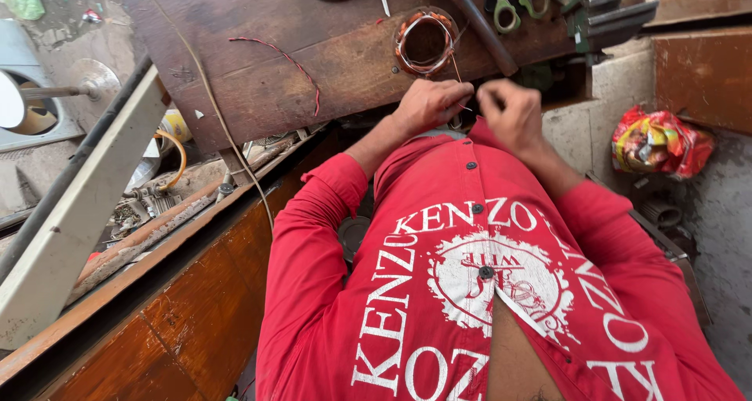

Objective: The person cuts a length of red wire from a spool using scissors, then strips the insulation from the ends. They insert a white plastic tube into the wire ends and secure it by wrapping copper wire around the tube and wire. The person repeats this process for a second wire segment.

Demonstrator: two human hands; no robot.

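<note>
Both hands meet at the near edge of a worn wooden workbench: the left hand and the right hand have their fingers curled together, pinching a thin copper wire that runs up to a copper wire coil lying just beyond the knuckles. Beside the coil a dark metal rod lies aslant, with green-handled scissors behind it and a loose red wire to the left. The person's red shirt hides everything below the wrists, and a crumpled red plastic bag sits off to the right.
</note>
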